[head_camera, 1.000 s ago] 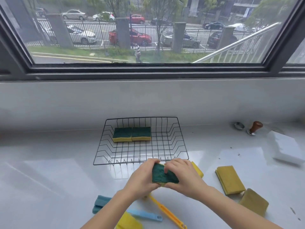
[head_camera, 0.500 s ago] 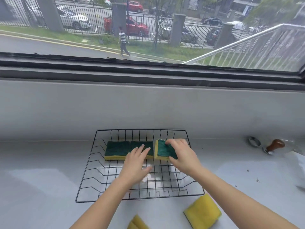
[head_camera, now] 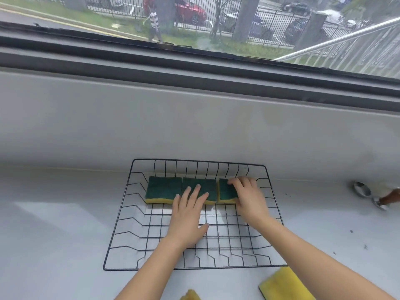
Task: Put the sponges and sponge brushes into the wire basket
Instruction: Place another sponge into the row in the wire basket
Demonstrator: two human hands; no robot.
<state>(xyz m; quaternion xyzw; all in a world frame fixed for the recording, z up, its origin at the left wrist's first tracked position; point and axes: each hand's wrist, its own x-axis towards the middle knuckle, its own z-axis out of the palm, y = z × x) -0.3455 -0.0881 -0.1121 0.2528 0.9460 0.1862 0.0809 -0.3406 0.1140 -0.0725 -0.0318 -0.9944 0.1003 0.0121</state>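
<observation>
A black wire basket (head_camera: pixel 121 217) stands on the white counter under the window. Three green-topped yellow sponges lie in a row along its far side: one at the left (head_camera: pixel 163 188), one in the middle (head_camera: pixel 205 186), one at the right (head_camera: pixel 226 191). My right hand (head_camera: pixel 249 198) grips the right sponge, fingers over its top, setting it flat against the middle one. My left hand (head_camera: pixel 189 215) lies flat and open, fingertips resting on the middle sponge. A yellow sponge (head_camera: pixel 281 284) lies on the counter in front of the basket, and a yellow bit of another (head_camera: pixel 190 295) shows at the bottom edge.
A small metal ring (head_camera: pixel 361 189) and a wooden-handled tool (head_camera: pixel 387 199) lie at the right edge of the counter. The grey wall and window frame rise directly behind the basket.
Both hands carried the green sponge from the counter into the basket. My right hand has laid it down flat at the right end of the row, and my left hand now touches the middle sponge.
</observation>
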